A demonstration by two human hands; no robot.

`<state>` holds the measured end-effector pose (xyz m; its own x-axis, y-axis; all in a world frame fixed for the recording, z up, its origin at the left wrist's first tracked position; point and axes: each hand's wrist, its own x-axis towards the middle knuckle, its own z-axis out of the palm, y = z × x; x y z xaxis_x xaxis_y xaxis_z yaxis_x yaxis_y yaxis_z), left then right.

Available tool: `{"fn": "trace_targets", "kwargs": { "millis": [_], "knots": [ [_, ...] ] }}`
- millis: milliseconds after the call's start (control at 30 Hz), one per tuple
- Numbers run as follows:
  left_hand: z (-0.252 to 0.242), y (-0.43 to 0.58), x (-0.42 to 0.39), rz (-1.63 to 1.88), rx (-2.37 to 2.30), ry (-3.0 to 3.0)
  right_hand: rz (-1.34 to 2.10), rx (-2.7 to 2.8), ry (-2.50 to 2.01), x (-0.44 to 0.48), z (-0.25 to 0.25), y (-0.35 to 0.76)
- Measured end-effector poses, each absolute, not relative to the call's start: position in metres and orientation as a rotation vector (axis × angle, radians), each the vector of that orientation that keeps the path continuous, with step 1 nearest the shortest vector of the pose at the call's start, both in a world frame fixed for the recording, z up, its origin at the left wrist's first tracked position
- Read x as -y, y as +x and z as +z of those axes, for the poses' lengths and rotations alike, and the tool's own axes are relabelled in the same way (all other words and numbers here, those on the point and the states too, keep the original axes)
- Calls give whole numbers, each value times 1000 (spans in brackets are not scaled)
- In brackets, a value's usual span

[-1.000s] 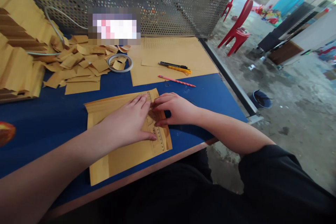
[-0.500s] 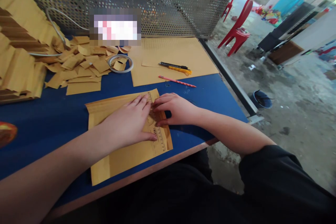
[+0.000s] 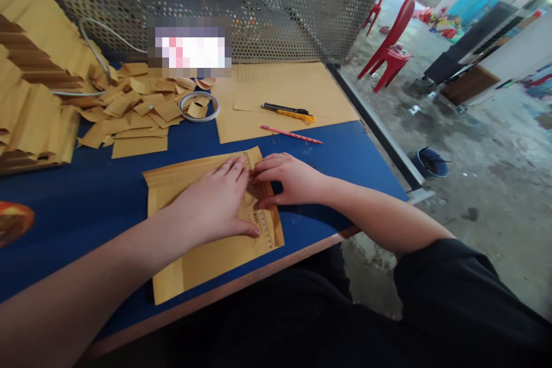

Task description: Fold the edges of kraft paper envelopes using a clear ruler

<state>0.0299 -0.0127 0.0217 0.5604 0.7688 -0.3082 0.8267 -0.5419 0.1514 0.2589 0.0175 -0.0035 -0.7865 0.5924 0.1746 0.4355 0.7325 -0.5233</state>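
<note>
A folded brown paper piece [image 3: 202, 270] lies at a slant on the blue table [image 3: 310, 167]. Along its right side rests a clear ruler [image 3: 264, 224], partly hidden under the hands. My left hand [image 3: 218, 198] lies flat on the paper and the ruler's left edge, fingers stretched out and thumb apart. My right hand [image 3: 287, 181] is at the paper's right edge by the ruler, its fingers bent and apart, with the fingertips touching the paper or ruler; nothing is seen held in it.
Behind lie cut paper pieces [image 3: 142, 106], a tape roll [image 3: 199, 106], a black cutter [image 3: 285, 108] and a pink pencil [image 3: 291, 134]. Folded paper stacks [image 3: 38, 109] stand at left. A perforated metal panel [image 3: 267, 11] borders the table's back. A red chair [image 3: 392, 49] is beyond.
Both hands stay in nearly the same place on the paper and ruler. The view has shifted very slightly, with the things at left appearing a little further right.
</note>
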Motion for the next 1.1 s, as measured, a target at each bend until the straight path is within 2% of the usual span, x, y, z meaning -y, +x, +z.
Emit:
{"fn": "trace_targets", "kwargs": {
  "millis": [67, 167, 267, 333, 533, 700, 867, 1100],
  "knots": [
    [21, 30, 13, -303, -1312, 2529, 639, 2525, -855, -22, 3, 267],
    [23, 31, 13, -340, -1311, 2554, 472, 2404, -1230, -31, 15, 287],
    [29, 33, 15, -411, -1318, 2574, 329, 2472, -1657, -36, 23, 306],
    [32, 35, 16, -448, -1316, 2584, 321, 2585, -1757, -37, 26, 315],
    [35, 38, 18, -496, -1327, 2598, 395, 2774, -1604, -36, 35, 328],
    [34, 36, 17, -398, -1308, 2583, 502, 2804, -1644, -37, 40, 329],
    [35, 36, 17, -438, -1311, 2572, 833, 2397, -1612, -44, 18, 310],
    [29, 35, 16, -352, -1307, 2588, 1285, 1792, -1263, -47, -18, 273]
  ]
}}
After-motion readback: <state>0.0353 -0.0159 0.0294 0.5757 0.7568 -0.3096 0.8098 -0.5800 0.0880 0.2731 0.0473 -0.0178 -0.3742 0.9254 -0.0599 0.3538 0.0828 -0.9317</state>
